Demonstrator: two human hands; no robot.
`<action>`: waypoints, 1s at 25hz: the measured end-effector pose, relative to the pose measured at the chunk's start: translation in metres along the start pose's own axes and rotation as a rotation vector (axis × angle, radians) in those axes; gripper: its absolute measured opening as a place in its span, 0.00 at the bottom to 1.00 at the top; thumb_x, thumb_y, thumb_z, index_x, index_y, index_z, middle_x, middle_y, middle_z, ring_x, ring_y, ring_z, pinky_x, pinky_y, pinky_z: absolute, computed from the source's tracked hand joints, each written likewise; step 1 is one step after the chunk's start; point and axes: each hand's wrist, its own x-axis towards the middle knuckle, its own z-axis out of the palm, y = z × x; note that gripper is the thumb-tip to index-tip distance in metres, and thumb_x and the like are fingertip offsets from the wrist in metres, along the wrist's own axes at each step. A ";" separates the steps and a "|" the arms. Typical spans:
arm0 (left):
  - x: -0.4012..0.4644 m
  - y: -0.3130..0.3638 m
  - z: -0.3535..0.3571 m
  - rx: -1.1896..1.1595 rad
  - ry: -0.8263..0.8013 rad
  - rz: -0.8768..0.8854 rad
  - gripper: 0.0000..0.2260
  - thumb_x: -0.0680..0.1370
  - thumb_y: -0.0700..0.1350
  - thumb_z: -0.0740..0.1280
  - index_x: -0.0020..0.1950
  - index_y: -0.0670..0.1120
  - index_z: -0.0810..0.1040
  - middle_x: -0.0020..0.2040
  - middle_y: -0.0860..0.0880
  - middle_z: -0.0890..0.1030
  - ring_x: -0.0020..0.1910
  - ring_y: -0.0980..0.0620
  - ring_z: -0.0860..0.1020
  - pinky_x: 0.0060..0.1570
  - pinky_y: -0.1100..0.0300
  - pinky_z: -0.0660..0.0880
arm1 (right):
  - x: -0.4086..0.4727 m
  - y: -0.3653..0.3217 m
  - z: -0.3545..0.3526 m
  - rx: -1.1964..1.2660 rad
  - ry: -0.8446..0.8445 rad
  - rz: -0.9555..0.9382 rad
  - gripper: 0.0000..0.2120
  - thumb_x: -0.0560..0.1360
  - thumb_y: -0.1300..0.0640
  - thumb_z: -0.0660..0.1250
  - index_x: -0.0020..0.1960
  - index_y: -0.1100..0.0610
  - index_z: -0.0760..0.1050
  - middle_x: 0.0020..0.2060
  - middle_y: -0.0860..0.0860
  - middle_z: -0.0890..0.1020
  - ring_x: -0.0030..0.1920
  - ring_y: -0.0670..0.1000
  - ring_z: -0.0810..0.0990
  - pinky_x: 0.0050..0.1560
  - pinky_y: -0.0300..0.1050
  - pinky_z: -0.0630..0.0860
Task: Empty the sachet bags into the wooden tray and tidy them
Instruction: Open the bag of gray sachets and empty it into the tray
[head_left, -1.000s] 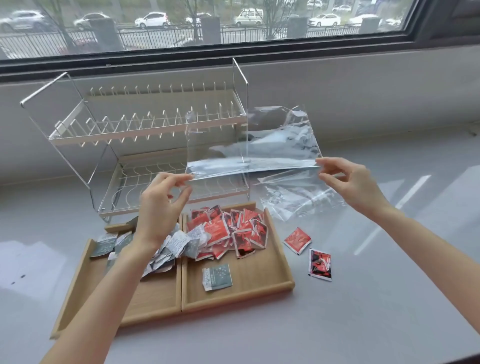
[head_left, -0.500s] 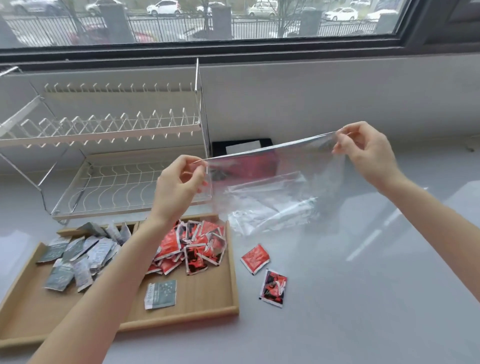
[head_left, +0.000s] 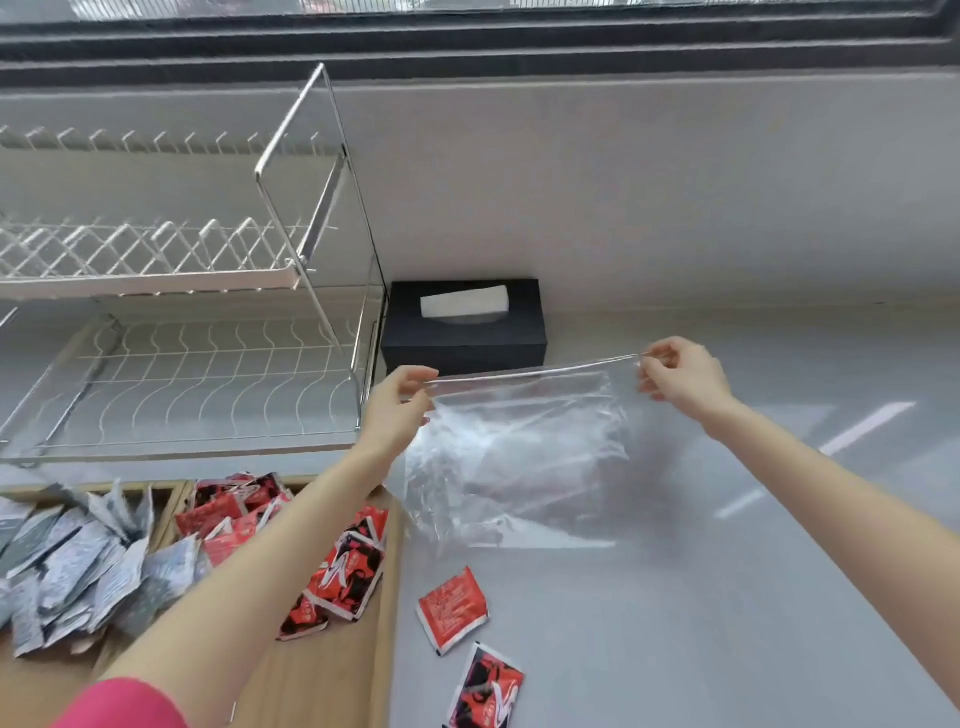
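An empty clear plastic bag (head_left: 524, 457) hangs stretched between my hands over the counter, to the right of the wooden tray (head_left: 382, 623). My left hand (head_left: 397, 410) pinches its top left corner and my right hand (head_left: 680, 376) pinches its top right corner. The tray's right compartment holds a heap of red sachets (head_left: 234, 514); the left one holds grey sachets (head_left: 78, 561). Two red sachets lie on the counter outside the tray, one (head_left: 452, 608) near the tray's rim and one (head_left: 485, 688) at the bottom edge.
A white two-tier wire dish rack (head_left: 197, 270) stands behind the tray on the left. A black tissue box (head_left: 462, 332) sits against the wall behind the bag. The grey counter (head_left: 727, 597) runs off to the right.
Both hands have carried the clear bag rightward and down, away from the rack, to in front of the tissue box. The view has swung right and closer.
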 end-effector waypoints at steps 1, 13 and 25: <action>0.009 -0.003 0.007 0.034 0.005 -0.022 0.14 0.77 0.34 0.57 0.60 0.43 0.73 0.58 0.42 0.74 0.47 0.50 0.74 0.49 0.57 0.75 | 0.009 0.007 0.007 -0.025 -0.015 0.012 0.10 0.75 0.63 0.60 0.55 0.63 0.74 0.42 0.56 0.79 0.27 0.43 0.80 0.29 0.31 0.76; 0.029 -0.015 0.029 0.295 -0.094 -0.111 0.25 0.78 0.43 0.58 0.74 0.48 0.55 0.75 0.44 0.58 0.68 0.47 0.67 0.63 0.57 0.64 | 0.027 0.033 0.039 -0.197 -0.113 -0.001 0.17 0.77 0.56 0.60 0.64 0.62 0.71 0.60 0.60 0.79 0.60 0.58 0.77 0.61 0.45 0.68; -0.026 0.006 -0.010 0.902 -0.127 0.225 0.21 0.78 0.49 0.56 0.71 0.47 0.64 0.70 0.46 0.71 0.67 0.46 0.69 0.67 0.50 0.62 | -0.056 -0.032 0.027 -0.602 -0.272 -0.366 0.25 0.76 0.49 0.59 0.71 0.55 0.63 0.70 0.52 0.68 0.71 0.52 0.64 0.71 0.52 0.58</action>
